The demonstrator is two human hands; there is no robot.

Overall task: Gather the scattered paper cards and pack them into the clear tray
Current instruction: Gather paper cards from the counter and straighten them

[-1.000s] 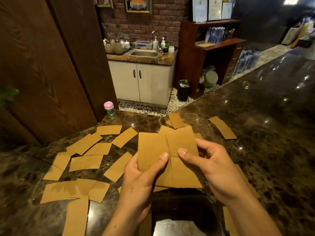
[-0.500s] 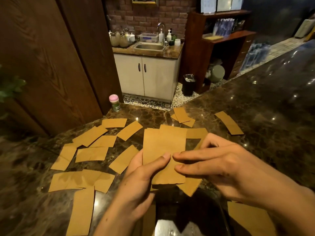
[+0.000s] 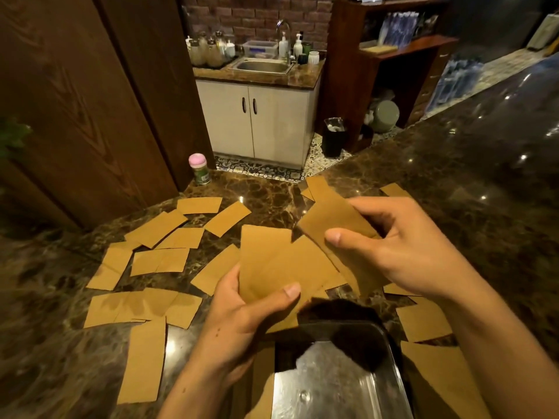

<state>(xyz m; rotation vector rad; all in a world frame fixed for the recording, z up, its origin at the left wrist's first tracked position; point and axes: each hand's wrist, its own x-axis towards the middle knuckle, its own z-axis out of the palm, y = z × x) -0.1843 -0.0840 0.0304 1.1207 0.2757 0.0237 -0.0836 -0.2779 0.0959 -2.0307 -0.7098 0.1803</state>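
Two hands, one tray, one jar, many cards. Roughly ten loose cards (image 3: 160,261) on the counter (image 3: 453,176) left of the hands, several overlapping. Three more at the far edge. Three or so to the right, just beside the tray (image 3: 332,385). No exact total possible, with overlaps and hands in the way.

Left hand (image 3: 242,313) curled round a stack (image 3: 272,261), thumb pressed across the front, fingers behind. Right hand (image 3: 402,249) pinching a bunch (image 3: 329,219) between thumb and bent fingers, tilted, its lower end overlapping the stack. Cards in either hold not countable. Both held up just beyond the tray's far rim. Tray at bottom centre, nearest the person.

Half a second ago: both thumbs almost touching on one squared stack. Now parted, with the right hand up and to the right and its bunch splayed away from the stack. Loose cards unmoved.

Cards: flat, matte, kraft-brown paper rectangles. Tray: clear, glossy, round-cornered, glare on its floor. Counter: dark polished stone look, veined, dotted with reflections. Jar (image 3: 198,169): small, pink-lidded, upright at the counter's far left edge.
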